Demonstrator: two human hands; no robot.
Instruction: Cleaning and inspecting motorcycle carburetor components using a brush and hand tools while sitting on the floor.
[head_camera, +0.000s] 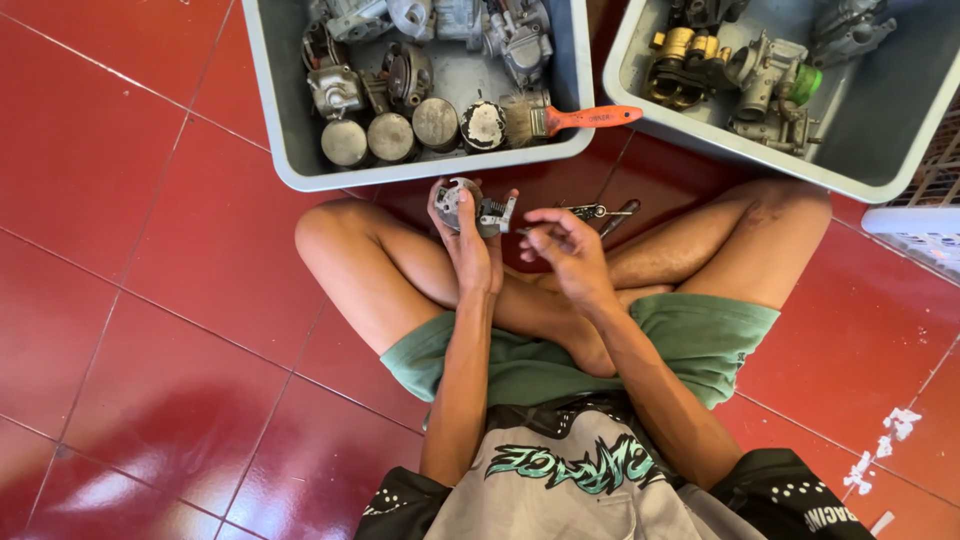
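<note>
A person sits cross-legged on a red tiled floor (150, 260), seen from above, working over a small metal engine part (470, 208) held just above the crossed shins. The left hand (468, 240) is closed around the part, thumb laid across its round grey face, with a toothed or threaded piece jutting out to the right of the fingers. The right hand (565, 245) sits just beside it, fingers curled and pinched on a thin tool (530, 230) whose tip points toward the part; the tool is too slender to identify. On the floor just beyond the hands lie a few dark small tools (600, 212), between the knees. Ahead of the left knee stands a grey plastic tub (270, 120) holding a row of four round pistons (412, 128) along its near wall, more carburettor-like castings behind them, and a paintbrush (570, 120) with an orange handle resting over the rim. A second grey tub (640, 100), to the right and tilted in the view, holds brass and grey metal parts (740, 70), one with a green cap. A white slatted basket (920, 235) edges in at far right.
</note>
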